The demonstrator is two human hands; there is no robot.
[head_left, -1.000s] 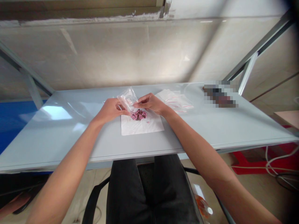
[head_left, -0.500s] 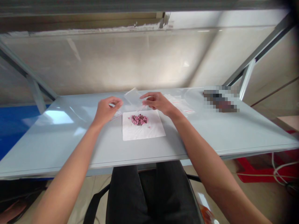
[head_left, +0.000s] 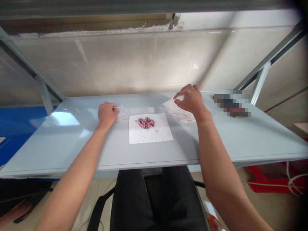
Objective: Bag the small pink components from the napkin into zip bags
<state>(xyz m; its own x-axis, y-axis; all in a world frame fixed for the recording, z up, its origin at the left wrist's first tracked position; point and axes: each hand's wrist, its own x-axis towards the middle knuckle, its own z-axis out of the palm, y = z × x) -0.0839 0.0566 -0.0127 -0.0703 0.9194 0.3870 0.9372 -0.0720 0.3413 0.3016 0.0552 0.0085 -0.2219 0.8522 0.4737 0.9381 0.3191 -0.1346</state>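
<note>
nearest us we see the person's dark trousers under the grey table. on the table lies a white sheet with a small heap of pink beads near its far edge. just left of the sheet the left hand lies knuckles up, fingers curled shut on the edge of a small clear bag that rests flat on the table. farther right, the right hand hovers over a stack of clear bags, thumb and fingers parted, holding nothing. a pixelated item lies beyond it.
</note>
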